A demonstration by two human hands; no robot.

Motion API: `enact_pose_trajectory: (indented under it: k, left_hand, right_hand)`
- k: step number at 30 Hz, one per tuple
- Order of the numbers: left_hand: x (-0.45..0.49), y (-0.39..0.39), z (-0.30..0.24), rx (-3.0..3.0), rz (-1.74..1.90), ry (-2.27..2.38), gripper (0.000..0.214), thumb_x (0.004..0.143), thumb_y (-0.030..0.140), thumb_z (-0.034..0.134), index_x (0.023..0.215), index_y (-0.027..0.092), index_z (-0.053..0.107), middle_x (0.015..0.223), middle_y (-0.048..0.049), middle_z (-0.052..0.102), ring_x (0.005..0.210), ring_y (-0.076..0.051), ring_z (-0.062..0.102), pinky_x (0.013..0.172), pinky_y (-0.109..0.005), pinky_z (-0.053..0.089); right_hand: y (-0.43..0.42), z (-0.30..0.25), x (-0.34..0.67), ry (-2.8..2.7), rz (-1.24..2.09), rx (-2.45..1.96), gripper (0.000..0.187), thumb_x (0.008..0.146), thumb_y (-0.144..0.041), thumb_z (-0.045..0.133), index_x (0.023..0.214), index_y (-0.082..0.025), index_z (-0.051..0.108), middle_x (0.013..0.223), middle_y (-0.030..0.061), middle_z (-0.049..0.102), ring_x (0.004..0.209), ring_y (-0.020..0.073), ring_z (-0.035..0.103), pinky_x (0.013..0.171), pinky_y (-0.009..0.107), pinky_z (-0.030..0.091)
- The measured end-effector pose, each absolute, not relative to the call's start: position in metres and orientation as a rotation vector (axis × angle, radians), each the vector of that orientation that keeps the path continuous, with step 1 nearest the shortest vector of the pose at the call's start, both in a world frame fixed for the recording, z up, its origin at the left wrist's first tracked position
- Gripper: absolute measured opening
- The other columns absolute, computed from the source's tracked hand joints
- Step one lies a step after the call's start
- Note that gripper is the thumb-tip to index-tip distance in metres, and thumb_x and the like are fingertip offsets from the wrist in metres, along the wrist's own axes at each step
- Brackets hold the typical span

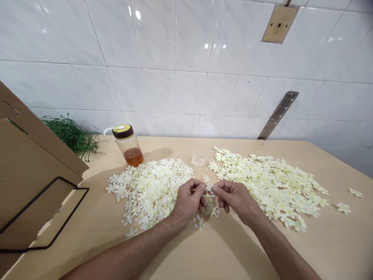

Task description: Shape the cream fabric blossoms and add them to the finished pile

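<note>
My left hand [189, 201] and my right hand [234, 197] meet over the middle of a pale wooden table [221, 252], fingertips pinched together on one small white flower piece [208, 188]. A heap of white and yellow fabric flowers [148, 188] lies just left of the hands. A second, wider spread of flat flower pieces [271, 182] lies to the right. A few loose flowers [199, 222] rest below my left hand.
A plastic bottle [128, 144] with amber liquid and a yellow-brown lid stands at the back left. A small clear cup [199, 157] sits between the heaps. Green stems [72, 136] lie by the tiled wall. A cardboard box [29, 163] with a black wire frame [49, 217] fills the left edge.
</note>
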State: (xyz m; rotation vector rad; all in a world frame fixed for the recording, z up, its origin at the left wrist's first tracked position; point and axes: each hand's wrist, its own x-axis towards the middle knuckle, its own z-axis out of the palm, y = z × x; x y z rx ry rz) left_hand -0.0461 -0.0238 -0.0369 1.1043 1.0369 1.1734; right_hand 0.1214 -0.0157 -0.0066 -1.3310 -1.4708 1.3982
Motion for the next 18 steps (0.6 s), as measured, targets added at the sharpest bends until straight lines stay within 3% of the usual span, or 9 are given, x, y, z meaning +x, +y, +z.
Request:
enact_pose_trajectory:
  k: [10,18]
  left_hand:
    - [-0.0453,-0.0244,-0.0349,1.082,1.179,1.039,0.03,0.082,0.046,0.059,0.079,0.017,0.056,0.052,0.0024,0.055,0.038,-0.01,0.05,0.035,-0.018,0.038]
    - [-0.0454,-0.0256,-0.0381,1.087,1.19,1.014,0.032,0.084,0.047,0.057,0.08,0.016,0.057,0.054,0.0021,0.054,0.041,-0.009,0.05,0.037,-0.017,0.038]
  right_hand:
    - [-0.014,-0.0056,0.1253,-1.456,1.412,-1.269,0.039,0.073,-0.055,0.069,0.075,-0.016,0.066,0.055,-0.0015,0.053,0.048,0.0103,0.047,0.044,0.022,0.04]
    - [-0.0154,-0.0069,0.1266,-1.49,1.446,-1.247,0.044,0.08,-0.059,0.059,0.065,-0.017,0.057,0.058,-0.0009,0.054,0.048,0.0099,0.048,0.045,0.022,0.041]
